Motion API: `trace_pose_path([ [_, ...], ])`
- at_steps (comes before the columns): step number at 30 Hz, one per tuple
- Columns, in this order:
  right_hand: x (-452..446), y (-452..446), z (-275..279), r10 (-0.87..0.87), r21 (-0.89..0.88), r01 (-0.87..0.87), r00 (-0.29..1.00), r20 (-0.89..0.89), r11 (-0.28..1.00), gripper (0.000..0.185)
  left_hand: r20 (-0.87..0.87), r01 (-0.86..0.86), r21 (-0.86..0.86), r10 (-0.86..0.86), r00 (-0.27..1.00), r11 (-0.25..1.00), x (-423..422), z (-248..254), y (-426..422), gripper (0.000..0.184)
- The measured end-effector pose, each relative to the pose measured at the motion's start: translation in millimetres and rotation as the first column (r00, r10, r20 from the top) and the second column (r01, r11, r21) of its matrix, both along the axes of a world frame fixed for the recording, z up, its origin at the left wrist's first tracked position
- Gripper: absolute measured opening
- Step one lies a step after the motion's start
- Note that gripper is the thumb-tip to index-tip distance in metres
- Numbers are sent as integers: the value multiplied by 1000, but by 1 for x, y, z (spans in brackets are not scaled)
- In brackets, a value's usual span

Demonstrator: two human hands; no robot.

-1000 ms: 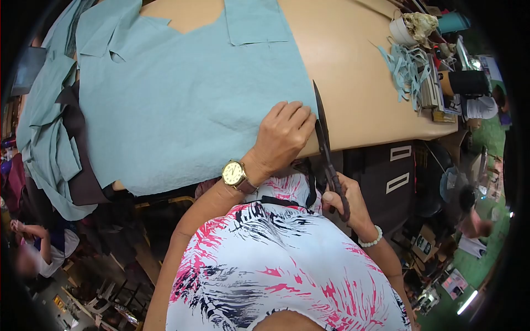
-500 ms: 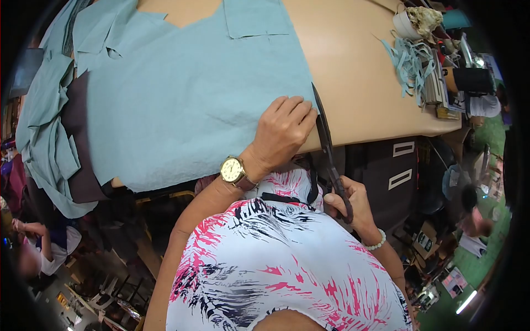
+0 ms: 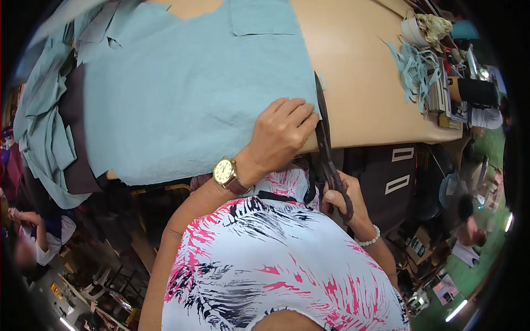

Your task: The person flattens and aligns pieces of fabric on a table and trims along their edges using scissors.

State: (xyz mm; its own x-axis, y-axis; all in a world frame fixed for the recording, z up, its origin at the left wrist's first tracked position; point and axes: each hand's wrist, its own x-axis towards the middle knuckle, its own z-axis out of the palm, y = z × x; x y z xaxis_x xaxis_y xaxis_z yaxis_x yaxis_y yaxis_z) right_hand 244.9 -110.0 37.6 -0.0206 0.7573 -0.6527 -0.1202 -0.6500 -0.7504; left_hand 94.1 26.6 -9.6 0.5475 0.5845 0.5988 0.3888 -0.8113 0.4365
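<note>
A large light blue cloth (image 3: 182, 94) lies flat over the tan table (image 3: 370, 71). My left hand (image 3: 282, 131), with a watch on its wrist, presses and pinches the cloth's right edge near the table's front. Just below that edge, my right hand (image 3: 348, 199) is closed round the handles of long dark scissors (image 3: 327, 149). The blades point away from me along the cloth's right edge, beside my left fingertips. A small blue sliver (image 3: 322, 81) shows right of the blade tip.
Thin blue cloth strips (image 3: 413, 69) lie by a white container (image 3: 414, 31) and stacked items at the right. More blue cloth (image 3: 41, 127) hangs at the left over dark fabric (image 3: 74, 121). A person's hands (image 3: 22, 215) show at lower left.
The scissors' blades look closer together, and a small blue sliver now shows beside the tip. Blurred cloth has appeared at the top left. Both hands keep about the same places.
</note>
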Motion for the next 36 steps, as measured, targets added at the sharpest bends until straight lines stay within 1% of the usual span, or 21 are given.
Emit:
trace_pose_path([
  [9,-2,12,-8,-1,53,1,1000,-11,999,31,15,38,-27,-37,999,999,-3,0,-3,20],
  [18,-5,12,-7,-25,54,24,1000,6,998,28,23,66,-57,-65,998,996,-6,4,-4,19],
  [24,-6,6,-7,-28,12,27,999,36,1000,25,40,66,-57,-64,997,996,-7,0,-6,18],
  [30,-8,3,-8,-64,-11,64,998,7,998,23,53,73,-75,-69,996,994,-7,-1,-7,17],
  [33,-9,4,-6,-58,-31,59,998,29,998,24,56,74,-74,-70,996,995,-7,-2,-8,18],
  [36,-11,6,2,-21,-88,31,993,115,996,22,58,79,-68,-75,995,995,-8,-4,-7,19],
])
